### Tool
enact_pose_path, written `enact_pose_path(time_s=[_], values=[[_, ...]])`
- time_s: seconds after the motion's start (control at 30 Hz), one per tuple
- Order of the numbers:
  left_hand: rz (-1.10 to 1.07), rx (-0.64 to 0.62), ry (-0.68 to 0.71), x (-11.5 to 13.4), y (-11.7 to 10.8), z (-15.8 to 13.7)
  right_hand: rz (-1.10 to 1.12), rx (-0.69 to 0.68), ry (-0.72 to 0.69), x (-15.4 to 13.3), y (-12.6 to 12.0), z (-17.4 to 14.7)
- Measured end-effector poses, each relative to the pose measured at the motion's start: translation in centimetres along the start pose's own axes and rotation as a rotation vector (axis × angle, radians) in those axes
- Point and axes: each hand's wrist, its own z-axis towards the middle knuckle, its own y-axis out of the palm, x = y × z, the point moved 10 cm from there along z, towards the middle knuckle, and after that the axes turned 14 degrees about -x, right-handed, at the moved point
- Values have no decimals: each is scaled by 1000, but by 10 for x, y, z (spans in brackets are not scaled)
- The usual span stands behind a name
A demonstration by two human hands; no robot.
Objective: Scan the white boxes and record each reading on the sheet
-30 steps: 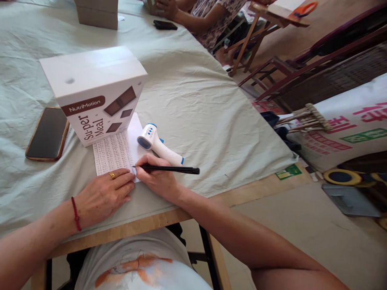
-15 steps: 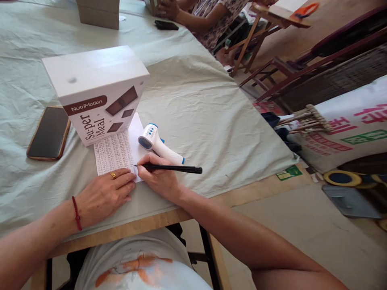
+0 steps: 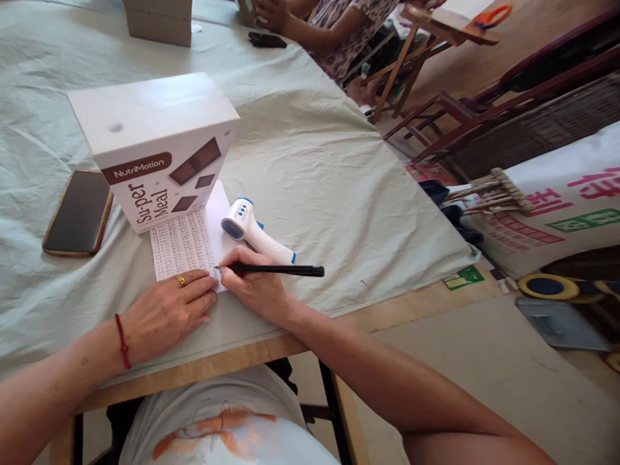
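My right hand (image 3: pixel 256 287) is closed around a black pen (image 3: pixel 285 269), its tip on a white sheet of paper (image 3: pixel 180 248) covered in rows of small handwriting. Lying flat on the paper's near edge, my left hand (image 3: pixel 174 310) holds nothing; its fingers are stretched out. A white box (image 3: pixel 159 155) printed "NutriMotion Su-per Meal" stands upright on the far part of the sheet and hides some of it. Just beyond my right hand lies a white and blue infrared thermometer (image 3: pixel 256 236), partly over the paper's right side.
A phone (image 3: pixel 77 213) in a brown case lies left of the box. A cardboard box (image 3: pixel 159 22) and a dark phone-like object (image 3: pixel 267 41) are at the far side, near another person's hands (image 3: pixel 274 14). Printed white sacks (image 3: pixel 571 187) lie at the right.
My hands, the pen and the paper show almost no movement. At the far side, the other person's hands and the object they hold have shifted slightly.
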Motion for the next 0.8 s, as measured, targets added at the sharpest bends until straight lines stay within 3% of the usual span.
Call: enact_pose_path(time_s=[0.53,0.8], values=[[4,-19,-6,-1,3,-1,-37,-15,39,7,-1,-1],[-75,-42,-19,-8,-1,-1,-161,26,-159,-13,-13,-1]])
